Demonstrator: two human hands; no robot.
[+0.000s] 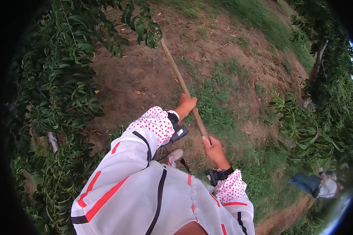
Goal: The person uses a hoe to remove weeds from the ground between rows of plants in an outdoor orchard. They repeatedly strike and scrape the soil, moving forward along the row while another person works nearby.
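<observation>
A long wooden pole (176,70), likely a tool handle, slants from the lower middle to the upper left of centre. My left hand (187,104) grips it partway along. Lower down, near its close end, my right hand (213,148) is closed around it too. The pole's far end disappears behind the leaves of a hanging branch (150,32), so what it carries cannot be seen. Below it lie bare brown soil (129,76) and a patch of low green weeds (217,94). Both wrists wear black straps with small devices.
Leafy trees stand close on the left (56,88) and on the right (320,129), with pale trunks partly visible. Grass (261,23) grows along the upper right. Another person (317,183) in blue trousers and a light top is at the lower right. My shoe (175,155) shows beneath me.
</observation>
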